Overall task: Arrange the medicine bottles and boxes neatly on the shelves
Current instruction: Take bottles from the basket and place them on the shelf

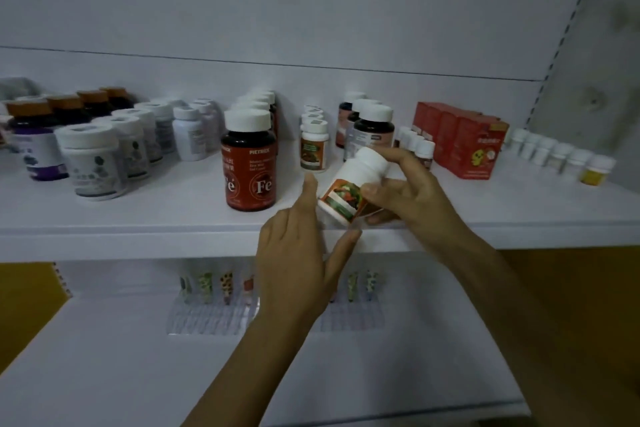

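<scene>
My right hand [412, 191] grips a small white bottle [349, 185] with an orange and green label, tilted to the left above the front edge of the white shelf [138, 218]. My left hand [298, 253] is beside the bottle with straight fingers; its index finger touches the bottle's left side and its thumb lies below the base. A row of matching small bottles [314, 146] stands just behind. To the left stands a red Fe bottle [250, 163] at the head of its own row.
Rows of white jars [93, 163] and dark purple bottles [34, 146] fill the shelf's left part. Red boxes [478, 146], tiny white bottles [554, 152] and dark bottles [374, 130] stand at the right. Small patterned tubes in a transparent rack [214, 288] sit on the lower shelf.
</scene>
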A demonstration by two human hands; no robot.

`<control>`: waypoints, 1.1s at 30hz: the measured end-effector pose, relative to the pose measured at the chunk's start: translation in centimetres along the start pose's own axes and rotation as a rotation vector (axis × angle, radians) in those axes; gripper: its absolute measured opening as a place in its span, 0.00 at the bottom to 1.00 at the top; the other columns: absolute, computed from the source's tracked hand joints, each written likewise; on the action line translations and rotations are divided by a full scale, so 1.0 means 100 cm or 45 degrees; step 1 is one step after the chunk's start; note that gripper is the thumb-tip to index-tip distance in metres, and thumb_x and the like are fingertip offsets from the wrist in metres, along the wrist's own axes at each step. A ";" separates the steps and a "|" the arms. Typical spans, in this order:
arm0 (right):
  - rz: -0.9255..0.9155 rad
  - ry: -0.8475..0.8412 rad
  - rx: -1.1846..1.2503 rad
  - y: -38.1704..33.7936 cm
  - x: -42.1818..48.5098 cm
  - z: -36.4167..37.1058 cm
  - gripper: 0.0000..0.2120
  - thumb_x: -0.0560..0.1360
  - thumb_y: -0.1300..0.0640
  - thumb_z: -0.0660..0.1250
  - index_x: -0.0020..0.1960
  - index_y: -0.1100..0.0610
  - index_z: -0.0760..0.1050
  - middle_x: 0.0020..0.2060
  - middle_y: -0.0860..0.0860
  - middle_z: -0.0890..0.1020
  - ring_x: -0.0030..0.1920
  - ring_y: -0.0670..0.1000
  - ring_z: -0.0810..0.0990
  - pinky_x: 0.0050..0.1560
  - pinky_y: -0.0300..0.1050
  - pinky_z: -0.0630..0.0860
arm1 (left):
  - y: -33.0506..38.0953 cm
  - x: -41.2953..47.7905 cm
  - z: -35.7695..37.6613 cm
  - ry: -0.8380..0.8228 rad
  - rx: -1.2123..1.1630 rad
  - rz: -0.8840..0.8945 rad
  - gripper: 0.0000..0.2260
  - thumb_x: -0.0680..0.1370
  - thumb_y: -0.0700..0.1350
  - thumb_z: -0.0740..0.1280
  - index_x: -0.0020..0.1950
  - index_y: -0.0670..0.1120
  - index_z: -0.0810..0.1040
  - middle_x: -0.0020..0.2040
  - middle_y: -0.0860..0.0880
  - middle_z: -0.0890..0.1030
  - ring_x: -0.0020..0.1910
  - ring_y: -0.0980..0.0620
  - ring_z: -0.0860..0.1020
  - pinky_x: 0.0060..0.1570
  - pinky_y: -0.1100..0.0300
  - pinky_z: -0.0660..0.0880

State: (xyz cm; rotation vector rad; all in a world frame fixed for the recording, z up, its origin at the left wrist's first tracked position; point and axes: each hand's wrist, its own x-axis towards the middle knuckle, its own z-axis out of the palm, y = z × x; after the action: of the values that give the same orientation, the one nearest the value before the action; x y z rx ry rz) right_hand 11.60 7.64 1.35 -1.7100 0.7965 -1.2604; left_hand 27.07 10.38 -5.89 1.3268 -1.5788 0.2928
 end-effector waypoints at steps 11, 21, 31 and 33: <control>0.120 -0.007 -0.141 -0.002 0.004 0.010 0.13 0.71 0.56 0.64 0.53 0.44 0.73 0.34 0.48 0.84 0.32 0.48 0.83 0.30 0.37 0.78 | -0.004 0.000 -0.001 -0.057 -0.105 -0.065 0.29 0.77 0.64 0.52 0.65 0.44 0.73 0.52 0.47 0.80 0.48 0.49 0.76 0.50 0.62 0.63; 0.032 -0.057 -0.169 -0.003 0.001 0.009 0.19 0.74 0.63 0.68 0.60 0.46 0.70 0.54 0.51 0.76 0.41 0.41 0.81 0.33 0.36 0.77 | -0.010 -0.003 0.005 0.122 -0.118 0.183 0.20 0.75 0.52 0.61 0.65 0.47 0.67 0.57 0.43 0.79 0.52 0.45 0.78 0.52 0.55 0.71; 0.072 -0.056 -0.198 0.003 0.007 0.004 0.16 0.67 0.56 0.68 0.55 0.51 0.74 0.53 0.54 0.77 0.43 0.48 0.81 0.34 0.40 0.78 | -0.012 -0.003 0.010 0.176 -0.180 0.209 0.19 0.75 0.47 0.63 0.66 0.48 0.67 0.61 0.42 0.77 0.55 0.45 0.77 0.52 0.56 0.69; 0.054 -0.051 -0.196 0.000 0.004 0.006 0.16 0.67 0.57 0.69 0.54 0.51 0.73 0.52 0.54 0.76 0.44 0.48 0.81 0.35 0.41 0.78 | -0.012 -0.002 0.006 0.153 -0.216 0.231 0.20 0.75 0.46 0.66 0.66 0.48 0.67 0.61 0.42 0.77 0.56 0.44 0.77 0.52 0.54 0.72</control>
State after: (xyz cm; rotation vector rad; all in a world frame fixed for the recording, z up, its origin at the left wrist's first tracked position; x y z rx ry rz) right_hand 12.25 7.46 1.47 -1.8247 0.9213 -1.1576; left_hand 27.74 9.60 -6.82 1.0201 -1.5872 0.3360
